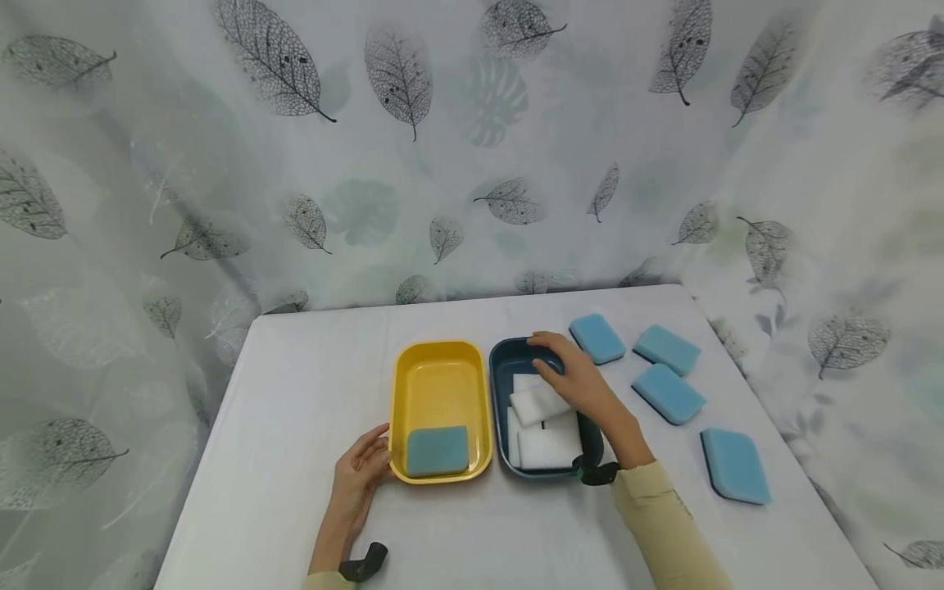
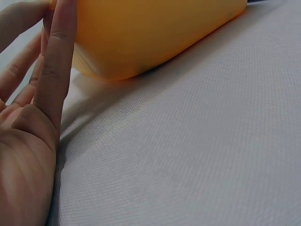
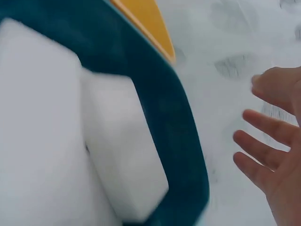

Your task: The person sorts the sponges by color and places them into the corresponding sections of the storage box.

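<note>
My left hand (image 1: 361,469) touches the near left corner of a yellow tray (image 1: 442,381), its fingers fairly straight against the outer wall in the left wrist view. Inside that tray, at the near end, lies one blue sponge (image 1: 437,451). Over the dark blue tray (image 1: 509,356) to its right, my right hand (image 1: 578,378) hovers with fingers spread and holds nothing. Several white sponges (image 1: 549,447) are stacked in the dark blue tray, partly hidden by the right hand and wrist. The right wrist view shows this hand (image 3: 277,141) apart from the tray.
Several blue sponges lie loose on the right of the white table (image 1: 295,393): one at the back (image 1: 597,338), two close together (image 1: 669,393) and one nearer the front (image 1: 735,465). A leaf-patterned curtain (image 1: 442,164) hangs behind the table and along its sides.
</note>
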A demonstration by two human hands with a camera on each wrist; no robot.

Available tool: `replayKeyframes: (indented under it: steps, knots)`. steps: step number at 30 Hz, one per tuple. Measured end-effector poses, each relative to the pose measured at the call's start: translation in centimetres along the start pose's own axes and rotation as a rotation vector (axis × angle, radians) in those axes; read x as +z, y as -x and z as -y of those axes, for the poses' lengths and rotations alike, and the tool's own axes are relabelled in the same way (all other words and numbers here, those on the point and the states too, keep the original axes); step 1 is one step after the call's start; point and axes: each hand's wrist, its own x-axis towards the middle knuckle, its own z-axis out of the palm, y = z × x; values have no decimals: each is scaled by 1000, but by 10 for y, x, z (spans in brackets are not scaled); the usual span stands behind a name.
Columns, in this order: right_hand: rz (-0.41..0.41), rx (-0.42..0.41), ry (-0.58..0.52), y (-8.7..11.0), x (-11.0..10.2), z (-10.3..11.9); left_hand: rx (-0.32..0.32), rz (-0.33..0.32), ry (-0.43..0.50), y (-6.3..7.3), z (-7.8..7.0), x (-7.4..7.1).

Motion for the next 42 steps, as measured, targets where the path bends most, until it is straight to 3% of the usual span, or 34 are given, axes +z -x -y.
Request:
replayKeyframes:
  steps: [6,13,16,21,24,42]
  knots:
    - [-120,107,-7,-7,-26,-35,5,8,6,0,-1,-1]
    - [-239,97,61,-11,-44,-74,7,14,14,0,-1,0]
    - [-215,117,145,-10,-43,-87,13,21,6,-1,0,-1]
    - [-64,216,310,-4,-38,-104,13,26,-2,1,1,-2]
    - [-4,262,349,-2,-35,-110,10,30,2,2,1,-2]
    - [-46,327,279,-8,-25,-117,21,25,2,1,1,-3]
